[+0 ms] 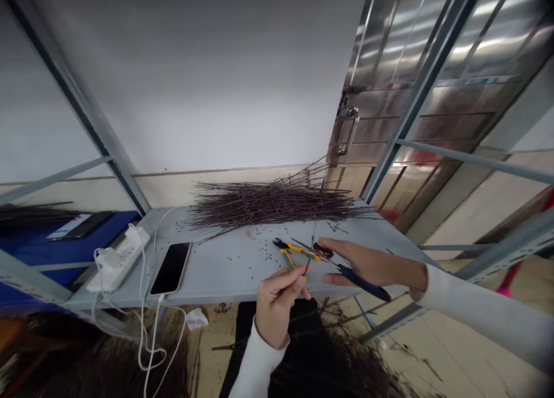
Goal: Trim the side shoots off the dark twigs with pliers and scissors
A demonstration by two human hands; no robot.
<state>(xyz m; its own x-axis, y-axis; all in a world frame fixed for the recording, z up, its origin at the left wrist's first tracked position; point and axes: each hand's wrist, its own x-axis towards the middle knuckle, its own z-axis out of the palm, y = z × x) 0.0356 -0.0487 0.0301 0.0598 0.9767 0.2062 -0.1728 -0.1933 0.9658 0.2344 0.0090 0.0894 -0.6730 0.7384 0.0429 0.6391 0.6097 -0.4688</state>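
Note:
My left hand [277, 307], at the shelf's front edge, pinches a thin dark stem [307, 265] between thumb and fingers. From the right, my right hand [375, 263] grips a pair of pliers [362, 282] with dark blue handles. The handles are spread, and the slim jaws point left, close to the stem; whether they touch it I cannot tell. Beneath and behind the jaws lie diagonal cutters [298, 248] with yellow handles and a black head, partly hidden by my hands. A large pile of thin dark stems [268, 205] lies along the back of the grey shelf [234, 277].
At left on the shelf are a phone [171, 269], plugged into a white cable [149, 340], and a power strip [119, 259]. Small dark bits lie scattered across the surface. Metal uprights [426, 86] frame both sides. More dark stems [367, 363] are down on the floor.

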